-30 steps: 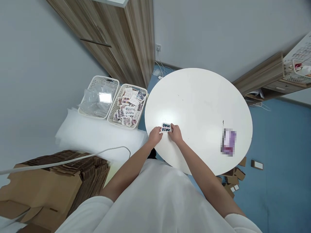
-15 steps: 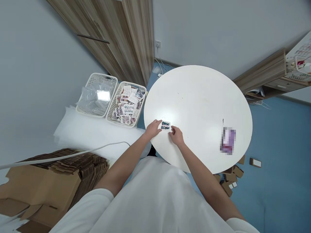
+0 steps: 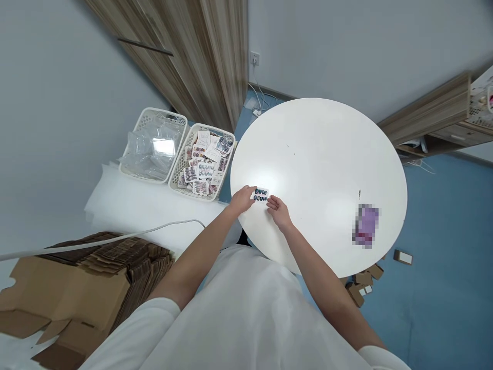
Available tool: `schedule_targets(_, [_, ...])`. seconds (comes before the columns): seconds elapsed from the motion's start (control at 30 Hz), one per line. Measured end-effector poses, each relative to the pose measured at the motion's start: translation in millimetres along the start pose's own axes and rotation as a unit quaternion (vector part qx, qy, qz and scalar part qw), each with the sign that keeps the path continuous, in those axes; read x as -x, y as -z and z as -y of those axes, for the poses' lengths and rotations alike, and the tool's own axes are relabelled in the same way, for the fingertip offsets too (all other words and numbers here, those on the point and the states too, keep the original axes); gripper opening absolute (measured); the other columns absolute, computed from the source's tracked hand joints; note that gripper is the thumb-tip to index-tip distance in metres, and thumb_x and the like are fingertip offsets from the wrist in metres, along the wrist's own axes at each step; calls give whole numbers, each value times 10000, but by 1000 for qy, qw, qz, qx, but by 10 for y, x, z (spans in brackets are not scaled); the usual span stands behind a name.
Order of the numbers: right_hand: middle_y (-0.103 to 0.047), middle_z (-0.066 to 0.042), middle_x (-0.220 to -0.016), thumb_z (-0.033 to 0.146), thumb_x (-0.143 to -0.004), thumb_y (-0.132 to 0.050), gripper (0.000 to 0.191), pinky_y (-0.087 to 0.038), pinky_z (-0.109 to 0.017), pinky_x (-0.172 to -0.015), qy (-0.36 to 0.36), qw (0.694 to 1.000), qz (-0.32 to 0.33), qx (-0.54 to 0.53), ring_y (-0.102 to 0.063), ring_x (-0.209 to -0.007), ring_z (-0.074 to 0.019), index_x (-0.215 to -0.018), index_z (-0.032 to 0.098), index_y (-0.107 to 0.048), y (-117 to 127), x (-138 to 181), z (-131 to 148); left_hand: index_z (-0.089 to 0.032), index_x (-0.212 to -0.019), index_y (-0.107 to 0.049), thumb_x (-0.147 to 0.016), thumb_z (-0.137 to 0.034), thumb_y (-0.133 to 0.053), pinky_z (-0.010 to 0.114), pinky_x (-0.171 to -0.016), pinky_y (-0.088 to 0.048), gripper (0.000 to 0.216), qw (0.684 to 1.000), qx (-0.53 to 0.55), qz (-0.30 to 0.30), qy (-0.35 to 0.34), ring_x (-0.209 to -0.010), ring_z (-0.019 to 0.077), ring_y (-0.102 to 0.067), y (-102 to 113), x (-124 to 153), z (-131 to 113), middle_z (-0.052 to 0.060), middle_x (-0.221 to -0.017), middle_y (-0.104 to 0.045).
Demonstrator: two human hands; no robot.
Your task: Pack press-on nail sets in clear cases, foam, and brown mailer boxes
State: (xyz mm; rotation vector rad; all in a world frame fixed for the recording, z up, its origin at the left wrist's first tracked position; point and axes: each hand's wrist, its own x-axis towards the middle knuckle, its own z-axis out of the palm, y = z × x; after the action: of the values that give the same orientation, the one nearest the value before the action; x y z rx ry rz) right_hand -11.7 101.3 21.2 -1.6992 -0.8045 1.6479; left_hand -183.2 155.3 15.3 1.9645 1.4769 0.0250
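Note:
A small white card of press-on nails [image 3: 261, 195], with two rows of dark, glossy teal nails facing up, is over the near left part of the round white table [image 3: 319, 154]. My left hand [image 3: 243, 199] grips its left edge, thumb and fingers on either side. At the card's right edge, my right hand [image 3: 279, 211] has its fingers stretched out. Whether those fingertips touch the card I cannot tell.
Left of the table, a white basket [image 3: 175, 186] holds many similar nail cards. Beside it another basket [image 3: 143, 180] contains clear plastic bags. Flattened cardboard boxes [image 3: 77, 288] are stacked at lower left, with a white cable [image 3: 154, 232] above. A blurred purple item [image 3: 366, 225] lies on the table's right.
My right hand's fingers have straightened from a curled pose at the card's right edge. My left hand still holds the card, now slightly more level. The whole view has shifted a little.

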Motion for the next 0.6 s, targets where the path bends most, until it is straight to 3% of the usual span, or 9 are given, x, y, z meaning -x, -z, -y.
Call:
schedule_targets(0.33, [-569, -52, -1130, 84, -631, -490, 582, -458, -325, -842, 94, 985, 16, 145, -547, -916, -139, -1195, 221, -451, -261, -418, 153, -202, -1277, -389, -756, -186, -517, 280, -823, -389, 537, 999, -4, -27, 29, -995, 213, -517, 245, -184, 258, 89, -1115, -560])
schedule_targets(0.6, [-583, -46, -1101, 93, -633, -491, 593, -460, -310, -806, 119, 979, 18, 163, -546, -877, -132, -1209, 222, -431, -331, -683, 272, -175, -1281, -396, -750, -175, -517, 257, -722, -414, 545, 998, 32, -26, 42, -823, 188, -563, 400, -396, 384, 45, -839, -610])
